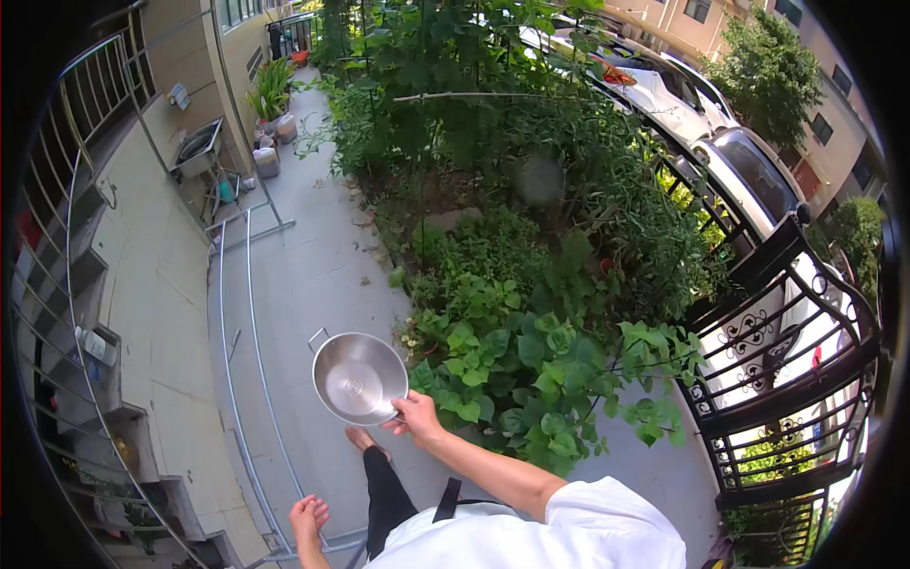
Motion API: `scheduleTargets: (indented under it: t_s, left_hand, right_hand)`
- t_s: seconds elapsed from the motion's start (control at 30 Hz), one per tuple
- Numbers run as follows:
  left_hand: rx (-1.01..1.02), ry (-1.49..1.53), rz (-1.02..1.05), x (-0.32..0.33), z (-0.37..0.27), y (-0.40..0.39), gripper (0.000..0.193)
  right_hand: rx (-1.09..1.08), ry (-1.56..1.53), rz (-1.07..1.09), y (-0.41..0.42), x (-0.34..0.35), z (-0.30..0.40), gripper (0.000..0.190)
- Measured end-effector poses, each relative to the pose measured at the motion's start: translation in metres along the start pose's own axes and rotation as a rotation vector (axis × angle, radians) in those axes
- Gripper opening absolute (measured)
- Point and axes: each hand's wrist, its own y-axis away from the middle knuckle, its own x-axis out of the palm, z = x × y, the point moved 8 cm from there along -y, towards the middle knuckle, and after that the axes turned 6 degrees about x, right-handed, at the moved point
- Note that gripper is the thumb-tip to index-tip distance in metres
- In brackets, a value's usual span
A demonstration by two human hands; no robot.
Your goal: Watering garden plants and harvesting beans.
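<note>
My right hand (pixel 416 418) grips the near right rim of a stainless steel pot (pixel 348 373), thumb over the edge and fingers underneath. The pot has a wire loop handle at its far left, and its inside looks bare apart from a round stamp on the bottom. Low in the view, my left hand (pixel 308 515) hangs beside a metal tube frame (pixel 256 313), fingers loosely curled and nothing in them. Whether it touches the frame I cannot tell. One foot (pixel 362 438) is on the pale paved path (pixel 313 284) below the pot.
Dense leafy plants (pixel 498 348) border the path on the right, with a black iron gate (pixel 775 370) beyond. On the left are steps (pixel 135 434) with a metal railing (pixel 71 270). A sink (pixel 199 149) and several plastic jugs (pixel 266 162) stand farther along the wall.
</note>
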Motion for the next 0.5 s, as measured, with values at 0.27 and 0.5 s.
scheduleTargets:
  t_s: [0.27,0.5]
  left_hand:
    - [0.063,0.010,0.042,0.032,-0.162,-0.238,0.026]
    - [0.189,0.072,0.326,0.133,-0.358,-0.370,0.029]
  right_hand:
    - [-0.049,0.029,-0.406,-0.133,-0.005,0.065,0.019]
    - [-0.108,-0.042,-0.532,-0.227,0.072,0.170,0.017]
